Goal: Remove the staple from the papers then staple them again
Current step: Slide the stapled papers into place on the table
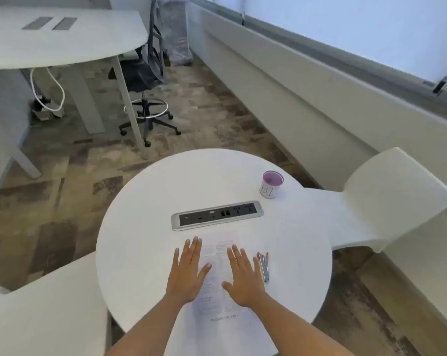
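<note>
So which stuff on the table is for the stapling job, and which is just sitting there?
For the job: papers, stapler, left hand, right hand.
Just lying about: purple cup, socket panel, white chair.

Even daylight is pouring through the window blinds [345, 34], washing out the round table [145, 227]; frame edges are bowing, print on the papers [218, 268] is blurring
</note>
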Demonstrator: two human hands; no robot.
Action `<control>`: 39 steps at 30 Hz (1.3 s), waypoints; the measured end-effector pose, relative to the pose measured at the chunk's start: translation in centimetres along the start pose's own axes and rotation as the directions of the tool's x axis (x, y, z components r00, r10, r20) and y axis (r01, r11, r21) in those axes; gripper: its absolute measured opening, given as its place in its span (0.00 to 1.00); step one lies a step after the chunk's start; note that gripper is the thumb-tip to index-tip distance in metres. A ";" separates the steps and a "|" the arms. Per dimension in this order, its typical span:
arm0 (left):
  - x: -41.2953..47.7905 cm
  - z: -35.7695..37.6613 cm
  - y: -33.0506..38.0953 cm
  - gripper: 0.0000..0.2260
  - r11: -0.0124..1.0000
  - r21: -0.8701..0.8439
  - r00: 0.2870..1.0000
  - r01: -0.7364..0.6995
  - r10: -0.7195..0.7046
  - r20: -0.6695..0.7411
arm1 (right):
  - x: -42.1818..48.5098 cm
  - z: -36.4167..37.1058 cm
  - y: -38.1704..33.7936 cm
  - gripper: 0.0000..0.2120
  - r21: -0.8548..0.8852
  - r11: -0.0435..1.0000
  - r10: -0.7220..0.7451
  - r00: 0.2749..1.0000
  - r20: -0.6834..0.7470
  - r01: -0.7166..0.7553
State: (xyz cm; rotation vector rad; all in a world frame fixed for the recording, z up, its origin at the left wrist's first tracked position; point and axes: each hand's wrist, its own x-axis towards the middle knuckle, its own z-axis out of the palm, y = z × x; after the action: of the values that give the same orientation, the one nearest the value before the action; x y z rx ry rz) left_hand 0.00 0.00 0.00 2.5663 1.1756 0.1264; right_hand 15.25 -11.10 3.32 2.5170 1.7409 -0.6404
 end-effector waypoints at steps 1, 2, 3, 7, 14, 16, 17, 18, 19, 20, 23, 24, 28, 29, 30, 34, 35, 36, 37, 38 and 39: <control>-0.4 0.6 -0.1 0.32 1.000 0.005 1.000 0.015 -0.015 0.021 | -0.1 0.7 0.3 0.40 -0.027 1.000 0.013 0.999 0.041 -0.012; -0.7 1.1 -0.1 0.32 0.999 -0.019 0.997 0.033 -0.032 0.066 | -0.1 1.1 0.4 0.41 -0.040 0.999 0.030 0.995 0.098 -0.027; -1.1 1.7 -0.1 0.33 0.998 -0.019 0.995 0.059 -0.058 0.082 | -0.3 1.6 0.9 0.41 -0.061 0.997 0.055 0.990 0.132 -0.048; -2.3 3.5 -0.2 0.33 0.994 0.001 0.982 0.106 -0.104 0.156 | -0.7 3.3 1.9 0.41 -0.080 0.995 0.075 0.963 0.260 -0.056; -3.0 5.6 -0.1 0.38 0.935 0.190 0.838 0.300 -0.354 0.416 | 0.1 4.7 2.6 0.40 0.007 0.997 0.059 0.875 0.480 -0.071; -3.0 5.7 0.3 0.39 0.923 0.123 0.822 0.366 -0.382 0.423 | 0.4 4.8 2.6 0.41 -0.001 0.998 0.054 0.871 0.489 -0.062; -2.9 5.8 0.4 0.39 0.919 0.095 0.827 0.382 -0.386 0.410 | 0.6 4.9 2.6 0.42 -0.007 0.998 0.053 0.865 0.499 -0.057; -2.7 5.8 0.7 0.39 0.915 0.068 0.832 0.398 -0.392 0.393 | 0.9 4.9 2.7 0.42 -0.008 0.998 0.051 0.861 0.507 -0.055; -2.7 5.9 1.0 0.40 0.905 0.042 0.831 0.424 -0.407 0.379 | 1.0 4.9 2.8 0.41 -0.001 0.998 0.051 0.859 0.509 -0.059; -2.4 5.8 1.3 0.41 0.889 0.012 0.827 0.457 -0.430 0.362 | 1.2 4.8 2.9 0.39 0.009 0.998 0.051 0.868 0.495 -0.064; -1.6 5.6 2.4 0.44 0.738 -0.130 0.720 0.662 -0.579 0.384 | 1.5 4.6 3.4 0.34 0.057 0.994 0.057 0.885 0.462 -0.093; -1.4 5.5 2.8 0.44 0.663 -0.174 0.668 0.729 -0.631 0.394 | 1.5 4.6 3.5 0.33 0.071 0.992 0.059 0.887 0.458 -0.103; -0.5 4.8 3.8 0.40 0.459 -0.286 0.541 0.841 -0.725 0.427 | 1.3 5.1 3.9 0.33 0.107 0.989 0.045 0.895 0.444 -0.103; -0.3 4.6 3.7 0.39 0.432 -0.288 0.518 0.855 -0.736 0.435 | 1.1 5.3 3.9 0.33 0.109 0.989 0.040 0.897 0.441 -0.098; -0.3 4.4 3.4 0.38 0.407 -0.288 0.498 0.867 -0.742 0.448 | 1.0 5.4 4.0 0.33 0.109 0.990 0.036 0.898 0.438 -0.093; -0.3 4.3 1.9 0.33 0.310 -0.433 0.506 0.846 -0.721 0.473 | 0.5 6.0 4.2 0.34 0.131 0.988 0.021 0.903 0.430 -0.086; -0.4 4.3 1.6 0.31 0.317 -0.456 0.528 0.832 -0.706 0.473 | 0.4 6.1 4.3 0.34 0.140 0.986 0.019 0.904 0.428 -0.087; -0.5 4.4 1.4 0.28 0.337 -0.474 0.558 0.813 -0.682 0.473 | 0.4 6.1 4.3 0.34 0.148 0.985 0.016 0.905 0.425 -0.087; -0.6 4.5 1.3 0.24 0.355 -0.502 0.593 0.789 -0.654 0.469 | 0.5 6.1 4.2 0.33 0.156 0.984 0.014 0.906 0.424 -0.088; -0.7 4.5 1.3 0.20 0.349 -0.545 0.622 0.762 -0.627 0.468 | 0.6 6.0 4.2 0.33 0.170 0.981 0.013 0.906 0.422 -0.093; -0.7 4.3 1.4 0.17 0.316 -0.599 0.643 0.736 -0.602 0.473 | 0.7 5.9 4.2 0.33 0.197 0.974 0.016 0.906 0.423 -0.109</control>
State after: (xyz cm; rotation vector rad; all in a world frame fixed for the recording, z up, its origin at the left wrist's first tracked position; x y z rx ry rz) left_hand 1.48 -2.40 -3.60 1.1657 1.5923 0.1597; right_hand 17.32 -13.49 -3.16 2.3081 1.4970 -1.3171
